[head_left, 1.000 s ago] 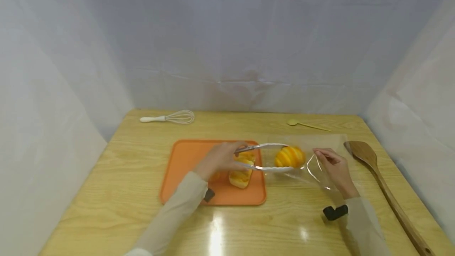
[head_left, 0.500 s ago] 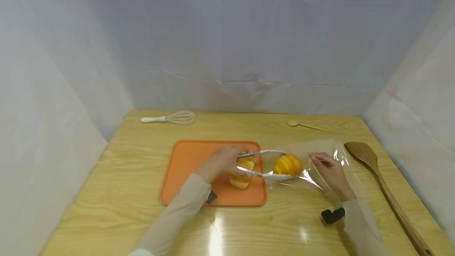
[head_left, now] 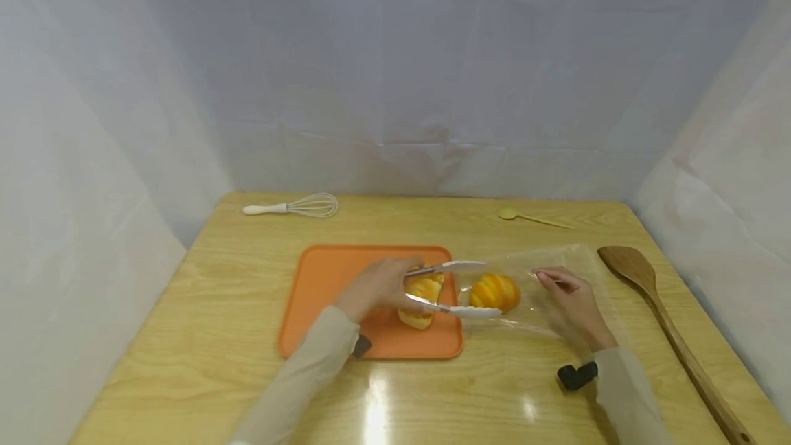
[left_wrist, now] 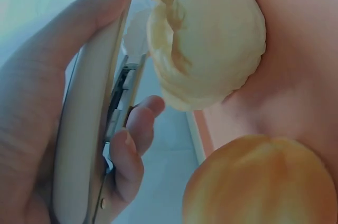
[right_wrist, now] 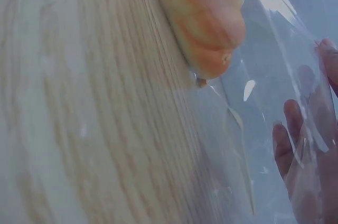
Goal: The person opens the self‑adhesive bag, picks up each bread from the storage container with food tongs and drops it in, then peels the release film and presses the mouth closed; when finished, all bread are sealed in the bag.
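My left hand (head_left: 378, 288) holds metal tongs (head_left: 476, 311) with white scalloped tips, its thumb along one arm. The tongs stand spread at either side of a golden ridged bread roll (head_left: 496, 292), which lies at a clear plastic bag (head_left: 577, 259), seemingly inside it. A gap shows between the upper tip and the roll. My right hand (head_left: 575, 304) pinches the bag's edge; in the right wrist view its fingers show partly through the film. Below the left hand, bread pieces (head_left: 417, 320) lie on an orange tray (head_left: 321, 294). The left wrist view shows a pale bread (left_wrist: 216, 39) and a rounded orange-brown one (left_wrist: 259, 182).
A whisk (head_left: 303, 206) lies at the back left of the wooden table (head_left: 185, 335). Towards the back right lies a small yellow spoon (head_left: 531, 216). A long wooden spatula (head_left: 664, 318) runs along the right edge. White sheets (head_left: 395, 74) enclose the back and sides.
The roll has come down and slightly left with the bag. The tongs have drawn back left and spread off the roll. My right hand has shifted slightly left and nearer me.
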Demonstrator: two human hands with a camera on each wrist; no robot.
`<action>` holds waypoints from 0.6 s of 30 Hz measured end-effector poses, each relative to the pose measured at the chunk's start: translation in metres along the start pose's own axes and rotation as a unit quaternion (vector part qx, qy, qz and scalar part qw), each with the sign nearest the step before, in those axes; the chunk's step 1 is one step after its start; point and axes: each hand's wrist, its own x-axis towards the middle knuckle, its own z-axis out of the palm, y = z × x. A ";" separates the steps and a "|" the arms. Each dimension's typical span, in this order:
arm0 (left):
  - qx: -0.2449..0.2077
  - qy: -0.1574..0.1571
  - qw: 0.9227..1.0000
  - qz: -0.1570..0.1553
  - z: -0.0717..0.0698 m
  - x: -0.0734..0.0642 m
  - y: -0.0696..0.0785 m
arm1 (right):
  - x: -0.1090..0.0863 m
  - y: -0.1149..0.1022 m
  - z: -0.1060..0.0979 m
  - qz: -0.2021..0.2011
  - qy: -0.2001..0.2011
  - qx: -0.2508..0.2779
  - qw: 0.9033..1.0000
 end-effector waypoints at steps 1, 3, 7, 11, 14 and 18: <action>0.003 -0.001 1.000 -0.003 -0.001 -0.001 0.000 | 0.000 0.000 0.000 0.001 -0.001 0.004 1.000; 0.005 -0.008 1.000 -0.006 -0.002 -0.002 -0.001 | 0.001 0.000 0.000 0.000 -0.002 0.006 1.000; 0.006 -0.021 1.000 -0.016 -0.002 -0.002 0.001 | 0.002 -0.001 0.000 -0.002 0.000 0.011 1.000; 0.023 -0.023 0.999 -0.026 -0.001 0.000 0.005 | 0.002 -0.002 0.001 0.003 0.001 0.006 1.000; 0.031 -0.021 0.999 -0.025 -0.002 0.000 0.007 | 0.002 -0.002 0.001 0.007 0.003 0.005 1.000; 0.035 -0.015 0.999 -0.010 -0.003 0.001 0.007 | 0.002 -0.002 0.001 0.007 0.008 0.009 1.000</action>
